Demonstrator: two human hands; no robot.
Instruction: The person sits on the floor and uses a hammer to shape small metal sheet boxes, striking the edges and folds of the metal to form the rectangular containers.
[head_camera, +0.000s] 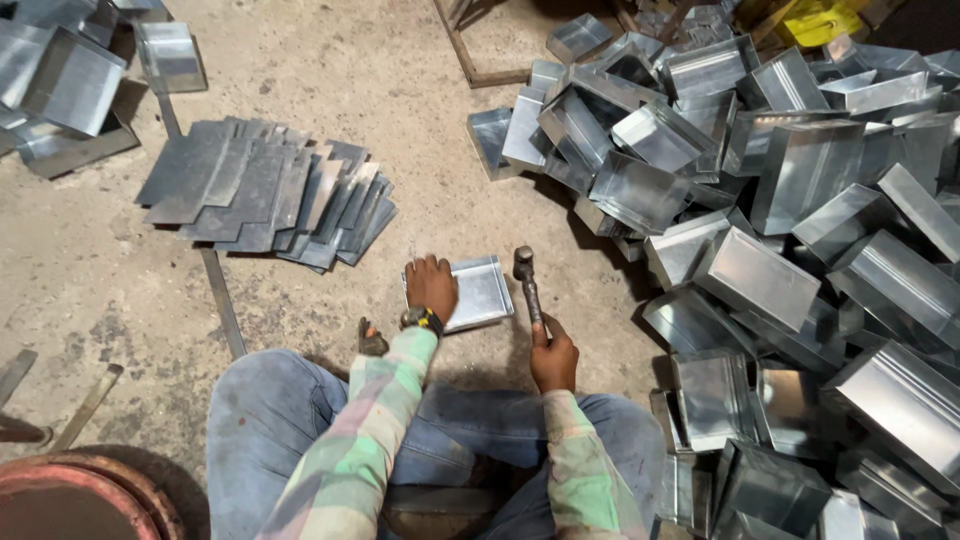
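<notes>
We sit on a concrete floor (330, 90). Our left hand (431, 286) lies flat, fingers spread, on a shallow metal tray (480, 292) before our knees. Our right hand (553, 355) is closed around a hammer (526, 283), its head just beside the tray.

A seated person's left hand (431, 287) presses flat on a small metal tray (478, 292) on the concrete floor (330, 80). The right hand (553, 355) grips a hammer (526, 280) upright beside the tray. Flat metal sheets (265, 195) lie left; folded metal boxes (780, 220) are heaped right.
</notes>
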